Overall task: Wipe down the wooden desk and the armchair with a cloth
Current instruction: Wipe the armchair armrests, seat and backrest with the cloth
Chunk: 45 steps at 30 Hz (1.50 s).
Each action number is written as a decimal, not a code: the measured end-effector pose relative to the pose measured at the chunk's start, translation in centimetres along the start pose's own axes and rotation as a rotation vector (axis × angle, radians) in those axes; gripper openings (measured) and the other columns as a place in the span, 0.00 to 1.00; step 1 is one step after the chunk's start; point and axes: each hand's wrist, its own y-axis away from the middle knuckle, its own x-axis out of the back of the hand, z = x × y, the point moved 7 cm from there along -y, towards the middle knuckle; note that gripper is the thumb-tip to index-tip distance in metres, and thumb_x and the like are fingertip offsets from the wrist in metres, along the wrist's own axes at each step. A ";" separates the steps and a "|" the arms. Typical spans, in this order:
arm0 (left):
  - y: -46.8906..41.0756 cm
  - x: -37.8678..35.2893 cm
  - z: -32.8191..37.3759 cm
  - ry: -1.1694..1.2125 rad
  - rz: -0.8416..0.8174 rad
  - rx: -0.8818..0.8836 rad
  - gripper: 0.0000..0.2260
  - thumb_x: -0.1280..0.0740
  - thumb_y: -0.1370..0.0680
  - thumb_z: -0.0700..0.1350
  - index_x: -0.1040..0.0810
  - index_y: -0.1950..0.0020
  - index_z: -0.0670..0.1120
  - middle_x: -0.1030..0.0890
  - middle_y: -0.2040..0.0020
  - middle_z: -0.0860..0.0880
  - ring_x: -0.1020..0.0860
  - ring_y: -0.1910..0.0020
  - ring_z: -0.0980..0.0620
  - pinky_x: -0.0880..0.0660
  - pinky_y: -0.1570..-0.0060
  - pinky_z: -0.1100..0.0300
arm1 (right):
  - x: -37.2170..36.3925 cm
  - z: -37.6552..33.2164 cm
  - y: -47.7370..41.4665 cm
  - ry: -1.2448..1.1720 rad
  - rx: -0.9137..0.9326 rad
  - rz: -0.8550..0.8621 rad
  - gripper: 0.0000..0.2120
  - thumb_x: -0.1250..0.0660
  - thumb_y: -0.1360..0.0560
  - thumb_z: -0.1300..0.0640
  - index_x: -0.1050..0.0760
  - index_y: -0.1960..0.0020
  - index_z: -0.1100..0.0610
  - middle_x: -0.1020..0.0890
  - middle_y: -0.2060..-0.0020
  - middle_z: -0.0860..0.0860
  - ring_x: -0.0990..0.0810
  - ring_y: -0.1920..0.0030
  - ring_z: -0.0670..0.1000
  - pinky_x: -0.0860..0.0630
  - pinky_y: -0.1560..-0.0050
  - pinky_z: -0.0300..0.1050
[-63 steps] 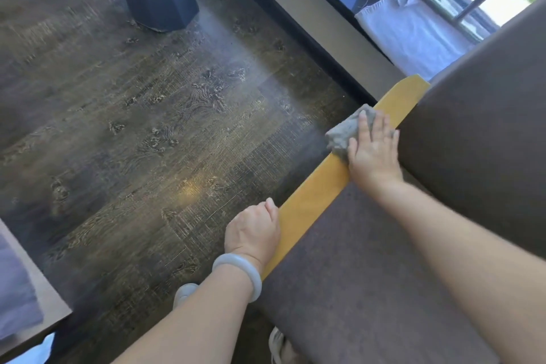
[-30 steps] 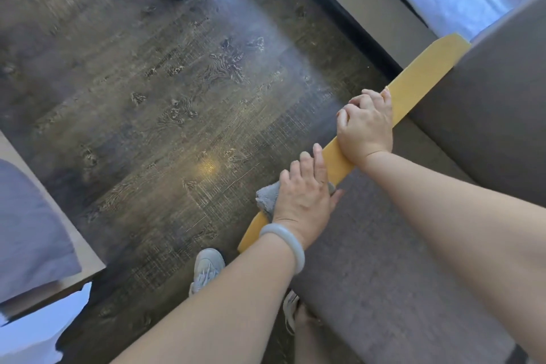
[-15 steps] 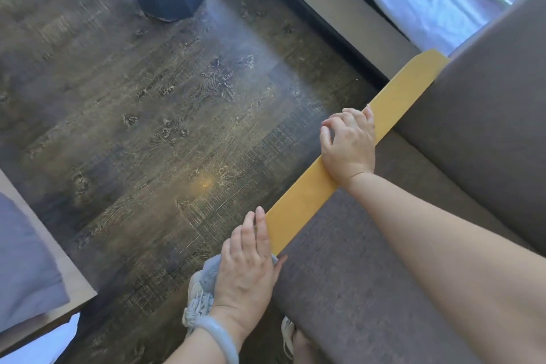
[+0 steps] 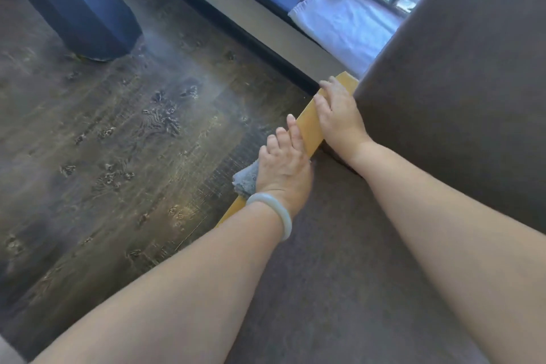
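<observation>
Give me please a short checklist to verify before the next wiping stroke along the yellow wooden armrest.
1. Cloth under the wiping hand: ok. The grey cloth is pressed beneath the left hand.
2. Cloth touches the armrest: ok, the hand and cloth lie on the wood.
3. Chair steadied: ok. The right hand rests on the armrest near the backrest.
4. Path ahead free: not ok. The right hand lies just ahead of the left fingers.
5. Bracelet away from the wood: cannot tell.
6. Armrest already clean: cannot tell.
</observation>
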 end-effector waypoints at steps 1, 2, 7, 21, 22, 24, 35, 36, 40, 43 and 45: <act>-1.4 0.2 0.9 0.020 -0.003 -0.005 0.41 0.41 0.21 0.59 0.59 0.23 0.36 0.35 0.29 0.38 0.32 0.35 0.42 0.32 0.39 0.50 | 1.1 0.3 -0.5 -0.066 -0.029 0.013 0.20 0.45 0.17 0.57 0.35 0.26 0.62 0.35 0.26 0.56 0.39 0.25 0.52 0.45 0.26 0.43; -2.7 0.5 1.7 0.039 -0.010 -0.015 0.42 0.40 0.21 0.60 0.59 0.23 0.37 0.35 0.30 0.39 0.32 0.36 0.42 0.32 0.39 0.50 | 2.2 0.6 -0.6 -0.130 -0.049 0.023 0.20 0.45 0.17 0.56 0.35 0.27 0.60 0.32 0.28 0.55 0.35 0.27 0.51 0.41 0.27 0.44; -9.2 1.7 4.2 0.324 -0.228 -0.076 0.45 0.39 0.23 0.64 0.64 0.22 0.43 0.39 0.28 0.39 0.33 0.33 0.41 0.32 0.34 0.46 | 6.6 2.6 1.8 -0.225 -0.110 0.093 0.14 0.41 0.20 0.61 0.25 0.36 0.57 0.21 0.41 0.51 0.23 0.40 0.48 0.28 0.46 0.34; 6.3 1.2 -8.6 0.640 -0.217 0.223 0.26 0.45 0.17 0.54 0.43 0.23 0.42 0.32 0.28 0.42 0.34 0.29 0.46 0.37 0.31 0.50 | -1.3 0.9 6.3 -0.131 -0.254 0.040 0.28 0.33 0.23 0.53 0.38 0.26 0.54 0.40 0.29 0.55 0.32 0.34 0.58 0.34 0.32 0.48; 8.1 0.0 -8.8 0.574 -0.274 0.215 0.28 0.46 0.18 0.56 0.43 0.23 0.42 0.32 0.28 0.42 0.34 0.29 0.45 0.36 0.32 0.49 | -1.8 0.8 6.4 -0.154 -0.262 0.048 0.26 0.32 0.23 0.55 0.36 0.29 0.54 0.39 0.32 0.55 0.31 0.37 0.57 0.32 0.35 0.46; 9.8 -1.2 -9.1 0.479 -0.293 0.184 0.29 0.49 0.19 0.59 0.43 0.23 0.43 0.31 0.30 0.43 0.32 0.32 0.44 0.34 0.36 0.50 | -2.4 1.0 7.4 -0.273 -0.295 0.101 0.19 0.31 0.24 0.58 0.33 0.36 0.54 0.35 0.40 0.54 0.28 0.45 0.53 0.32 0.45 0.35; 9.5 -1.0 -9.0 0.261 -0.126 0.106 0.25 0.60 0.23 0.61 0.34 0.43 0.45 0.24 0.47 0.45 0.23 0.50 0.42 0.34 0.60 0.52 | -4.0 15.6 23.6 -0.152 -0.767 0.052 0.16 0.37 0.20 0.50 0.30 0.35 0.53 0.26 0.40 0.57 0.26 0.43 0.57 0.33 0.53 0.46; 9.5 -1.0 -9.1 0.257 -0.113 0.103 0.24 0.60 0.23 0.61 0.34 0.45 0.46 0.24 0.49 0.46 0.23 0.52 0.42 0.35 0.61 0.52 | -4.5 16.6 24.9 -0.004 -0.812 -0.056 0.21 0.40 0.20 0.46 0.33 0.30 0.53 0.29 0.36 0.59 0.29 0.39 0.60 0.31 0.50 0.49; 9.5 -1.3 -9.2 0.269 -0.077 0.098 0.20 0.60 0.22 0.61 0.38 0.51 0.48 0.26 0.52 0.46 0.24 0.55 0.41 0.36 0.62 0.52 | -4.2 16.0 26.4 0.361 -0.617 0.071 0.20 0.35 0.22 0.50 0.29 0.34 0.59 0.30 0.41 0.58 0.32 0.42 0.60 0.30 0.43 0.55; 9.4 -1.4 -9.3 0.279 -0.062 0.095 0.18 0.59 0.22 0.61 0.40 0.53 0.49 0.26 0.53 0.46 0.24 0.56 0.40 0.37 0.62 0.52 | -4.9 14.3 25.2 0.385 -0.471 0.206 0.23 0.28 0.27 0.55 0.28 0.37 0.64 0.28 0.46 0.60 0.29 0.47 0.61 0.27 0.45 0.54; 9.4 -1.5 -9.3 0.279 -0.054 0.091 0.18 0.59 0.22 0.61 0.41 0.54 0.49 0.26 0.52 0.45 0.24 0.56 0.40 0.37 0.62 0.52 | -5.0 14.2 24.0 0.411 -0.515 0.270 0.28 0.27 0.28 0.51 0.30 0.33 0.64 0.27 0.45 0.60 0.28 0.47 0.60 0.27 0.45 0.54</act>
